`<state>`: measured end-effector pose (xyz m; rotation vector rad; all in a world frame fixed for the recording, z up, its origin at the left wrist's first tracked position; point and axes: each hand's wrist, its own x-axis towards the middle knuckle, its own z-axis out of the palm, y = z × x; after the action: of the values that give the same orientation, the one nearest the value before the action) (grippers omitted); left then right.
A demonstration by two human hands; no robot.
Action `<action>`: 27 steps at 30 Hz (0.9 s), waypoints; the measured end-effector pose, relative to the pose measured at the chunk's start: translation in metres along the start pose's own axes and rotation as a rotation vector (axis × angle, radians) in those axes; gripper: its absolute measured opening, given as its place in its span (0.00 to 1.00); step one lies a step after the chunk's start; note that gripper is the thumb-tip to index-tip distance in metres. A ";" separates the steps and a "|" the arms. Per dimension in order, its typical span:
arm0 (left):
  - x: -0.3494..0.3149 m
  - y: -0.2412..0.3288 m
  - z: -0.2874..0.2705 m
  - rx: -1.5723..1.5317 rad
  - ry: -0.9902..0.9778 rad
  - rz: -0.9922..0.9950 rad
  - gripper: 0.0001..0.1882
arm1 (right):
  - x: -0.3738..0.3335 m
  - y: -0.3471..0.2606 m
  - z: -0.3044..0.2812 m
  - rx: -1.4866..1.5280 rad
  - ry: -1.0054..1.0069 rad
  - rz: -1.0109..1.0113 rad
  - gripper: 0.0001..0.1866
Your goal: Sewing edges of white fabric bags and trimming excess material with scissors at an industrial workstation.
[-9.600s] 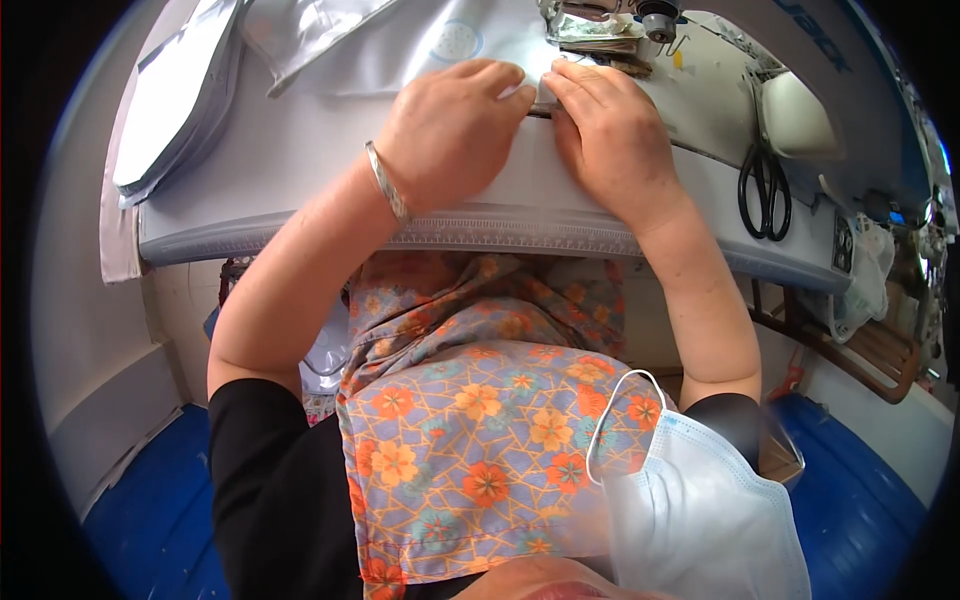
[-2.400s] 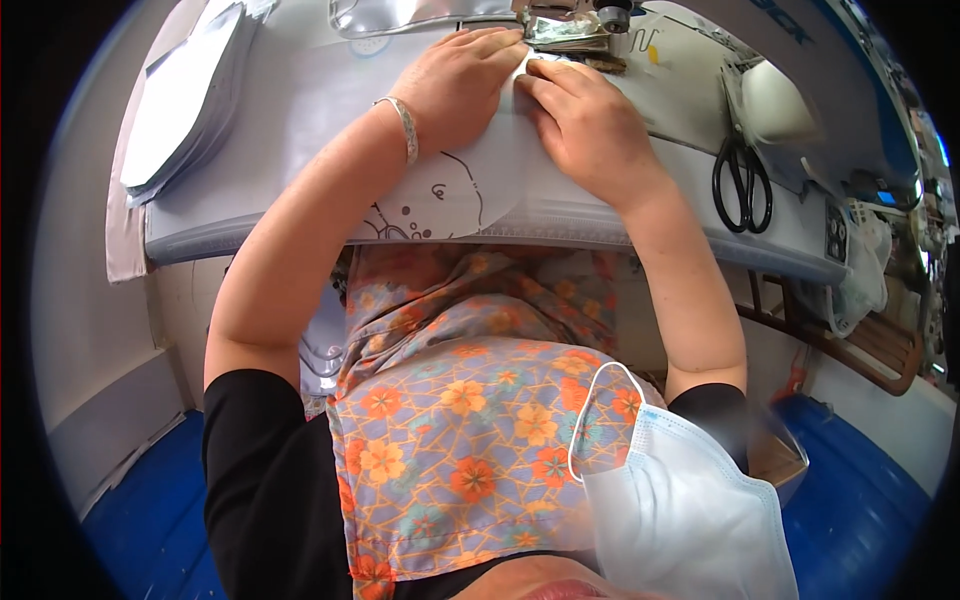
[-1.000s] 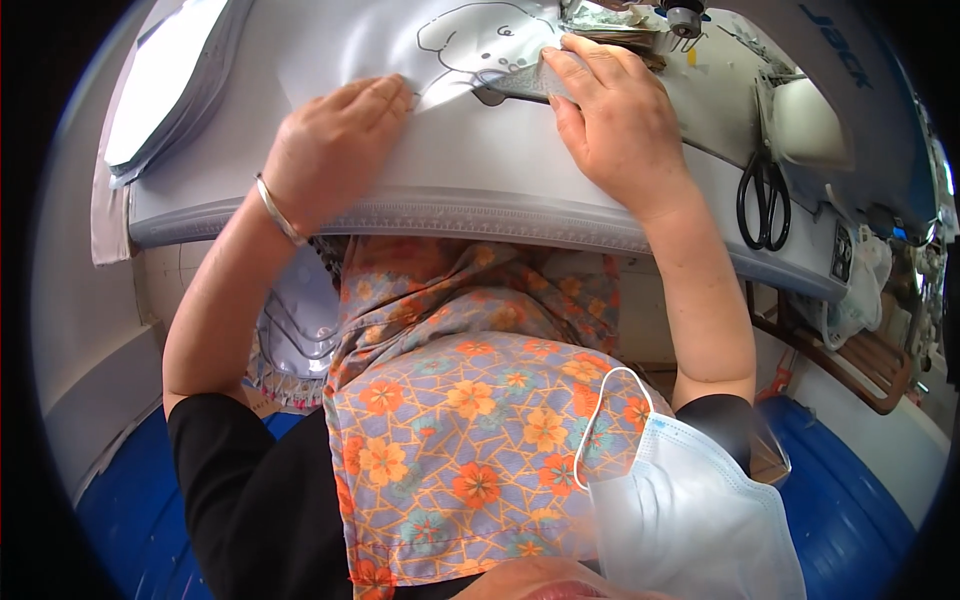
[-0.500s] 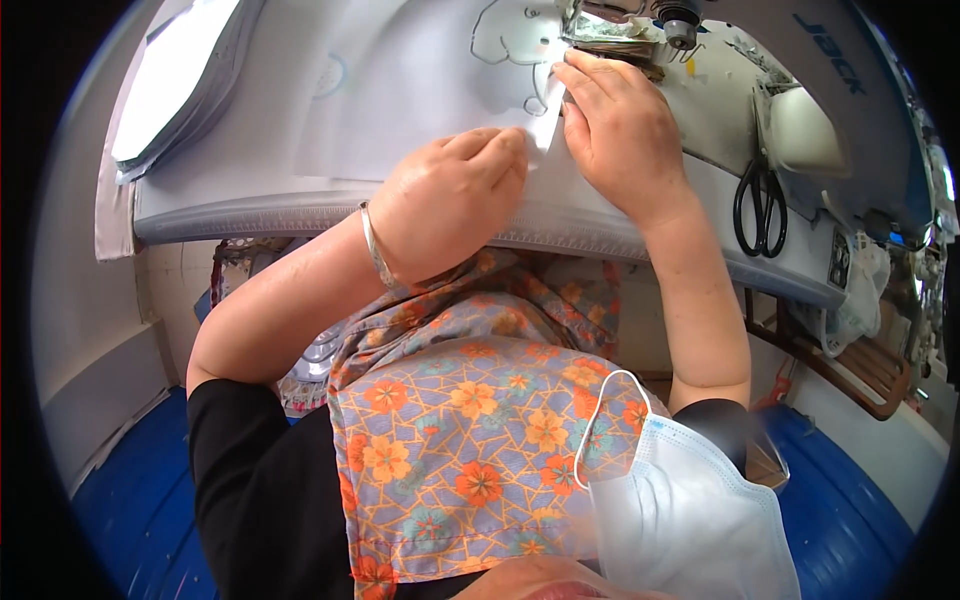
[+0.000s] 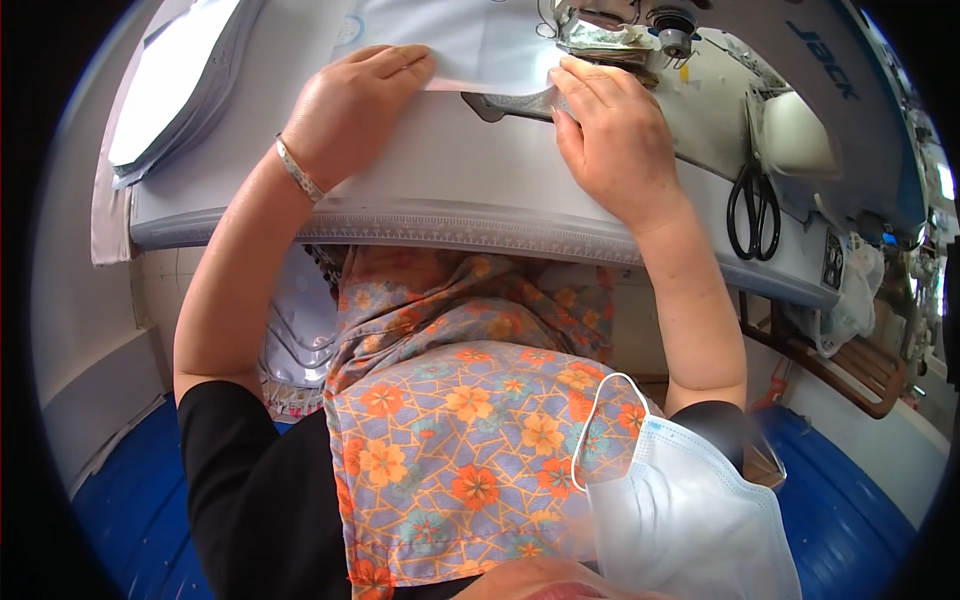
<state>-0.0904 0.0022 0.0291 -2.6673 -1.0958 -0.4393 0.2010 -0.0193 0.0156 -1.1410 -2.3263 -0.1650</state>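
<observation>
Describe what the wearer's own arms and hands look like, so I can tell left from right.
Both the left hand and right hand are gloveless. A narrow, silvery, patterned bracelet circles the left wrist; the right wrist is unadorned. Plain black sleeves end near the elbows, leaving both forearms uncovered.

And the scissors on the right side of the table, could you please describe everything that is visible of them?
The scissors have two long black handle loops and slim blades that look metallic. They lie on the table near its front edge, the handles toward the person and the blades pointing away, beside the white rounded part of the sewing machine. The handles sit close together; whether the blades are fully closed is unclear. Neither hand touches them.
</observation>
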 end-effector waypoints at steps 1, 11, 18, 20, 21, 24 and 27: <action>-0.002 -0.003 0.000 0.000 0.000 0.001 0.19 | 0.000 0.000 0.000 -0.008 -0.004 0.004 0.19; -0.012 0.027 -0.010 0.121 0.049 0.128 0.14 | 0.001 -0.001 0.001 -0.003 -0.021 0.018 0.20; 0.003 0.092 -0.009 0.001 0.062 0.220 0.13 | 0.001 0.001 -0.001 0.032 -0.005 0.011 0.19; 0.011 0.106 -0.006 -0.112 0.032 0.151 0.13 | 0.000 0.001 0.000 0.027 -0.007 0.006 0.18; 0.013 0.107 -0.005 -0.112 0.033 0.156 0.13 | 0.000 0.001 0.000 0.035 0.005 0.014 0.18; 0.019 0.104 -0.004 -0.130 0.099 0.145 0.13 | 0.000 0.000 -0.001 0.042 0.023 0.028 0.17; 0.025 0.095 -0.006 -0.201 0.069 0.066 0.13 | -0.001 0.002 -0.001 0.021 0.032 0.022 0.16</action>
<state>-0.0074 -0.0496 0.0346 -2.8267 -0.9890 -0.6564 0.2033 -0.0192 0.0160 -1.1444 -2.2817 -0.1491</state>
